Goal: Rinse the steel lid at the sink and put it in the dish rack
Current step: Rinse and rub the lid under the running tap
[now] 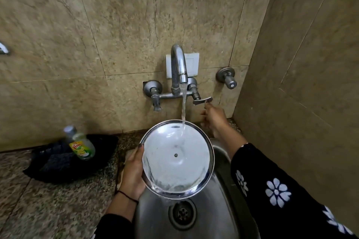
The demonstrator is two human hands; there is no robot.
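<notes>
The round steel lid is held tilted over the steel sink, its hollow underside facing me. My left hand grips its left rim. Water runs from the wall tap onto the upper part of the lid and streams off its lower edge. My right hand is raised just below the right tap lever, one finger touching it and nothing held. The dish rack is out of view.
A dish-soap bottle lies on a dark cloth on the speckled counter to the left. The sink drain is below the lid. A second valve sticks out of the wall at right. A tiled side wall stands close on the right.
</notes>
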